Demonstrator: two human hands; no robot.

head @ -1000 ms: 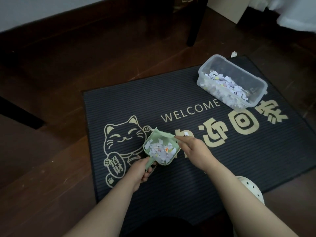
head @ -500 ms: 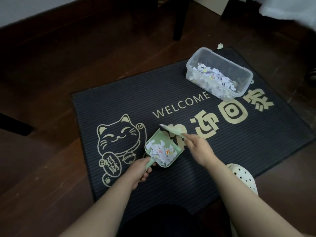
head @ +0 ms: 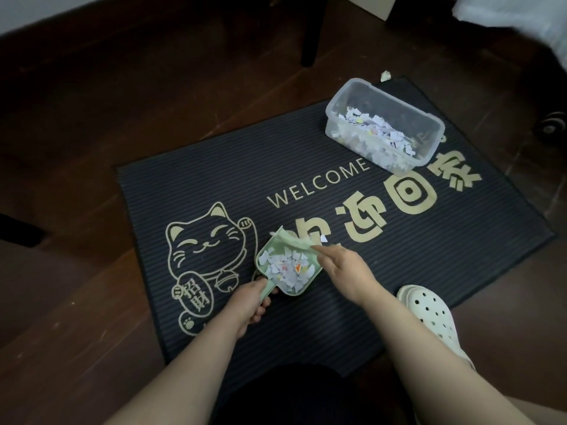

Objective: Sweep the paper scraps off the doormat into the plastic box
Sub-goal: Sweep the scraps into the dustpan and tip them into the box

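Observation:
A dark doormat (head: 214,185) with a gold cat and "WELCOME" lies on the wooden floor. My left hand (head: 250,305) grips the handle of a small green dustpan (head: 287,266) that holds a heap of paper scraps (head: 288,268). My right hand (head: 340,268) holds a small green brush (head: 294,240) whose head lies across the dustpan's far edge. One white scrap (head: 322,238) lies on the mat just beyond the brush. The clear plastic box (head: 383,130), partly filled with scraps, stands on the mat's far right corner.
A crumpled bit of paper (head: 385,75) lies on the floor behind the box. A dark furniture leg (head: 311,41) stands further back. My foot in a white perforated clog (head: 429,314) rests at the mat's near right edge. A caster wheel (head: 552,125) shows at the far right.
The brush has swung from beside the dustpan to lie across its far edge. The view has shifted, so the mat and box sit differently in frame. The dustpan stays in my left hand.

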